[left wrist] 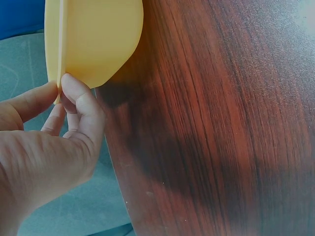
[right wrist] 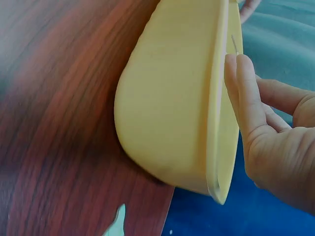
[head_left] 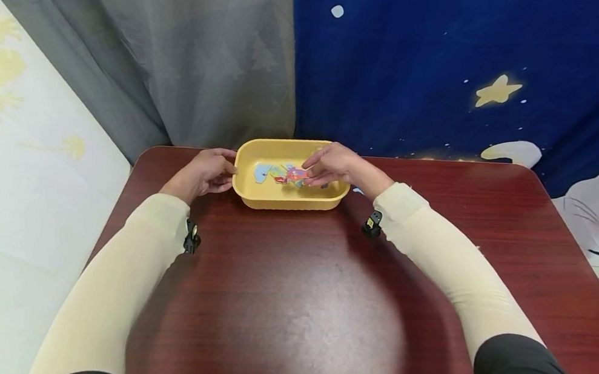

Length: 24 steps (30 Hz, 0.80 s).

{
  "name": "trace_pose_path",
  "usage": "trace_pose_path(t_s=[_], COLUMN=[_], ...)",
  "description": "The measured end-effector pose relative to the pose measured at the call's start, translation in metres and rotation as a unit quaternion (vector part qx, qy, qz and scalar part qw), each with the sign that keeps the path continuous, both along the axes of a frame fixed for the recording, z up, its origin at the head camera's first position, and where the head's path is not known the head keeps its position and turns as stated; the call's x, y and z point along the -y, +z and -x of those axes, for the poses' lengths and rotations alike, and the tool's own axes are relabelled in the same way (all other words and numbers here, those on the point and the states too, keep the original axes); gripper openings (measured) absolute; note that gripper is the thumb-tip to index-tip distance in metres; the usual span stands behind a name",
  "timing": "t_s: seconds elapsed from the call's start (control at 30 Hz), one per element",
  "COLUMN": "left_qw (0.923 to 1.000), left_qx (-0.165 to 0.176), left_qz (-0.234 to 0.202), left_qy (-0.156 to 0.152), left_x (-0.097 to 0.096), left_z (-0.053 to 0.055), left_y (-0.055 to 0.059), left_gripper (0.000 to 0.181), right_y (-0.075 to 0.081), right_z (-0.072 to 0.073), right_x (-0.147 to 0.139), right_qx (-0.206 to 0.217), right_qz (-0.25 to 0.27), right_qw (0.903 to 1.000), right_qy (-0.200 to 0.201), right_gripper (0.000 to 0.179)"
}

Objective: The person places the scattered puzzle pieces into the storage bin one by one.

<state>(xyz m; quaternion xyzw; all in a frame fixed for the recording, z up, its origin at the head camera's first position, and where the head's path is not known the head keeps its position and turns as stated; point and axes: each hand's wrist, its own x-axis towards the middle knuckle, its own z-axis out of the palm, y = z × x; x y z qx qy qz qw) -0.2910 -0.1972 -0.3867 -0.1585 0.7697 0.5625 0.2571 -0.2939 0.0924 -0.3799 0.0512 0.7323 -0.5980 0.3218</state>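
A yellow plastic basin [head_left: 292, 203] stands near the table's back edge, with several colourful flat cutouts [head_left: 263, 173] lying inside. At its left end my left hand [head_left: 210, 171] pinches the rim [left wrist: 62, 44] between thumb and fingers. My right hand [head_left: 334, 163] is over the basin's right part, its fingertips together on a thin flat pink-and-purple piece [head_left: 297, 175]. Seen from the right wrist, only a narrow edge of that piece [right wrist: 234, 43] sticks out past the fingers, so its full shape is hidden there.
A small pale cutout [right wrist: 117, 223] lies on the dark red wooden table [head_left: 266, 288], just right of the basin. Behind the table hang a grey curtain [head_left: 210, 62] and a blue one [head_left: 400, 48] with stars and a white cat.
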Motion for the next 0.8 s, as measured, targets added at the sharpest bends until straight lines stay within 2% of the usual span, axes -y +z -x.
trace_pose_path(t_s=[0.3, 0.8], left_qw=[1.0, 1.0], left_qx=[0.001, 0.006], left_qz=[-0.001, -0.008], left_qy=[0.001, -0.002], left_x=[-0.003, -0.003], left_z=[0.0, 0.0], left_y=[0.001, 0.002], left_gripper=[0.049, 0.049], right_y=[-0.012, -0.026], right_z=[0.001, -0.001], right_x=[0.017, 0.038], right_qx=[0.014, 0.024], right_qz=[0.022, 0.04], right_qw=[0.9997, 0.9984], right_qy=[-0.003, -0.031], right_gripper=[0.032, 0.023])
